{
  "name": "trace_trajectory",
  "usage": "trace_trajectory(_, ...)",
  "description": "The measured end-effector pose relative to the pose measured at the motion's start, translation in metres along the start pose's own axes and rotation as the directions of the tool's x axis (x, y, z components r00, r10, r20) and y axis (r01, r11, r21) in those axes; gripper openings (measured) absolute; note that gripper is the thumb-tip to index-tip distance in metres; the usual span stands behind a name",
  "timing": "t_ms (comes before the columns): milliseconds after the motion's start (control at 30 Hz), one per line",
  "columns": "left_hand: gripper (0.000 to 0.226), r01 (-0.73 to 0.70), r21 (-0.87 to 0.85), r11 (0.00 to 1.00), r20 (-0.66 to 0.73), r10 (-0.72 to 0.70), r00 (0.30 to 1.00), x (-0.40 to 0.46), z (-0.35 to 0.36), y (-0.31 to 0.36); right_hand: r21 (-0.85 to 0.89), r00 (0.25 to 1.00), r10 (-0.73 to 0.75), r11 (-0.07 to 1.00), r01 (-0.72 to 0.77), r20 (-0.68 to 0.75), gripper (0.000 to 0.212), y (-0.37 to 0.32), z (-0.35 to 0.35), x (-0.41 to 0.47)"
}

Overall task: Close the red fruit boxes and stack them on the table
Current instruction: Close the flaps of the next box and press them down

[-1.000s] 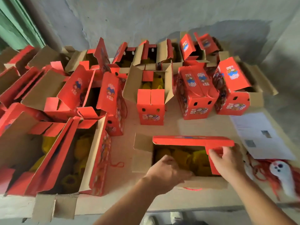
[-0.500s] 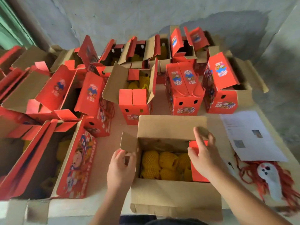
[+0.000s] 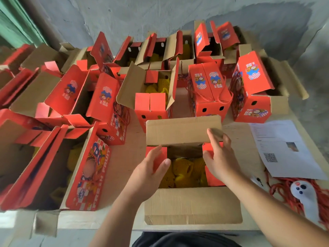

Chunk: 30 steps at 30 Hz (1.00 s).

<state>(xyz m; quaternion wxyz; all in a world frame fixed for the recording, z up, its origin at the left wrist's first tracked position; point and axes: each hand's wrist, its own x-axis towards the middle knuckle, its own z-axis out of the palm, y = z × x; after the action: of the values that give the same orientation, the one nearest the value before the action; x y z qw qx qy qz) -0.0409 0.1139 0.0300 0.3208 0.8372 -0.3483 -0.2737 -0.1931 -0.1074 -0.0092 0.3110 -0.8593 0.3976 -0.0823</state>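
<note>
Table (image 3: 135,157) carries well over a dozen red boxes, only one (image 3: 210,91) plainly closed; none stacked. Near box (image 3: 192,204) sits at the front edge, long axis left-right, both long flaps open. Left hand (image 3: 151,173) pinches the left end flap (image 3: 156,155), right hand (image 3: 219,157) presses the right one (image 3: 213,168) with straight fingers; two end flaps fold in first.

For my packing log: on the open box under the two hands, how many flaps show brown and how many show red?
Brown flaps: 2 (far flap, near flap)
Red flaps: 2 (left flap, right flap)
Total: 4
</note>
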Motion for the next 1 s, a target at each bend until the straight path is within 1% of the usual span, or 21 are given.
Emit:
trace_trajectory(33, 0.058, -0.02, 0.075, 0.997, -0.029, 0.022, 0.999, 0.002, 0.008, -0.005, 0.017, 1.0, -0.009, 1.0, 0.009, 0.003, 0.076, -0.002, 0.001, 0.001)
trace_trajectory(67, 0.053, -0.035, 0.176, 0.984, -0.092, 0.052, 0.994, 0.003, 0.016, -0.009, 0.034, 1.0, -0.016, 0.999, 0.016, 0.009, 0.076, -0.005, 0.003, 0.002)
trace_trajectory(100, 0.049, -0.034, 0.276, 0.961, -0.158, 0.08, 0.984, 0.004, 0.023, -0.012, 0.043, 1.0, -0.023, 0.999, 0.023, 0.009, 0.076, -0.008, 0.005, 0.003)
trace_trajectory(167, 0.042, -0.023, 0.415, 0.909, -0.227, 0.128, 0.965, 0.006, 0.033, -0.017, 0.057, 0.999, -0.029, 0.998, 0.03, -0.025, 0.081, -0.011, 0.009, 0.002)
trace_trajectory(233, 0.047, 0.001, 0.42, 0.908, -0.269, 0.124, 0.955, 0.01, 0.037, -0.019, 0.108, 0.994, -0.04, 0.993, 0.051, -0.101, 0.095, -0.011, 0.011, 0.001)
trace_trajectory(333, 0.061, 0.077, 0.324, 0.943, -0.31, 0.029, 0.95, 0.013, 0.036, -0.02, 0.204, 0.985, -0.008, 0.978, 0.044, -0.173, 0.112, -0.008, 0.013, 0.002)
trace_trajectory(367, 0.06, 0.077, 0.311, 0.947, -0.309, 0.024, 0.951, 0.012, 0.036, -0.019, 0.22, 0.984, 0.002, 0.975, 0.037, -0.176, 0.113, -0.008, 0.013, 0.002)
trace_trajectory(400, 0.052, 0.078, 0.309, 0.948, -0.311, 0.023, 0.95, 0.012, 0.036, -0.019, 0.226, 0.985, 0.008, 0.974, 0.031, -0.172, 0.111, -0.007, 0.013, 0.003)
trace_trajectory(467, 0.032, 0.122, 0.325, 0.938, -0.318, -0.013, 0.948, 0.013, 0.035, -0.017, 0.247, 0.99, 0.028, 0.969, 0.008, -0.14, 0.102, -0.005, 0.015, 0.004)
trace_trajectory(533, 0.041, 0.123, 0.368, 0.922, -0.329, 0.006, 0.944, 0.014, 0.037, -0.016, 0.339, 0.99, 0.082, 0.94, -0.04, -0.111, 0.084, -0.003, 0.012, 0.006)
trace_trajectory(567, 0.04, 0.102, 0.355, 0.929, -0.356, 0.033, 0.934, 0.014, 0.039, -0.016, 0.43, 0.989, 0.115, 0.901, -0.063, -0.096, 0.071, -0.004, 0.009, 0.006)
trace_trajectory(600, 0.035, 0.081, 0.31, 0.947, -0.399, 0.052, 0.915, 0.014, 0.04, -0.016, 0.532, 0.988, 0.135, 0.843, -0.073, -0.079, 0.058, -0.005, 0.005, 0.006)
trace_trajectory(633, 0.026, 0.074, 0.224, 0.972, -0.449, 0.036, 0.893, 0.013, 0.04, -0.017, 0.621, 0.988, 0.138, 0.781, -0.067, -0.066, 0.047, -0.005, 0.002, 0.006)
trace_trajectory(700, 0.009, 0.069, 0.025, 0.997, -0.549, -0.043, 0.834, 0.012, 0.041, -0.02, 0.72, 0.995, 0.101, 0.691, -0.062, -0.011, 0.039, 0.001, -0.003, 0.003)
trace_trajectory(733, 0.01, 0.054, -0.034, 0.998, -0.587, -0.064, 0.807, 0.011, 0.042, -0.022, 0.728, 0.998, 0.058, 0.684, -0.057, 0.023, 0.039, 0.008, -0.006, -0.001)
trace_trajectory(800, 0.042, 0.0, -0.045, 0.999, -0.624, -0.028, 0.781, 0.009, 0.043, -0.023, 0.689, 0.992, -0.061, 0.725, -0.031, 0.109, 0.049, 0.023, -0.012, -0.011)
trace_trajectory(833, 0.059, -0.02, -0.013, 1.0, -0.624, 0.008, 0.781, 0.008, 0.043, -0.023, 0.663, 0.981, -0.113, 0.748, -0.021, 0.159, 0.057, 0.03, -0.016, -0.016)
trace_trajectory(867, 0.07, -0.046, 0.033, 0.998, -0.622, 0.056, 0.781, 0.007, 0.045, -0.023, 0.643, 0.969, -0.149, 0.766, -0.013, 0.197, 0.065, 0.036, -0.02, -0.019)
trace_trajectory(933, 0.076, -0.117, 0.08, 0.99, -0.649, 0.141, 0.748, 0.003, 0.05, -0.026, 0.596, 0.963, -0.179, 0.803, 0.025, 0.201, 0.074, 0.043, -0.024, -0.016)
trace_trajectory(967, 0.076, -0.142, 0.051, 0.988, -0.682, 0.139, 0.718, 0.002, 0.051, -0.028, 0.564, 0.97, -0.174, 0.824, 0.05, 0.169, 0.071, 0.043, -0.024, -0.013)
trace_trajectory(1000, 0.076, -0.147, 0.002, 0.989, -0.718, 0.104, 0.688, 0.002, 0.05, -0.029, 0.539, 0.976, -0.168, 0.84, 0.07, 0.135, 0.062, 0.043, -0.022, -0.009)
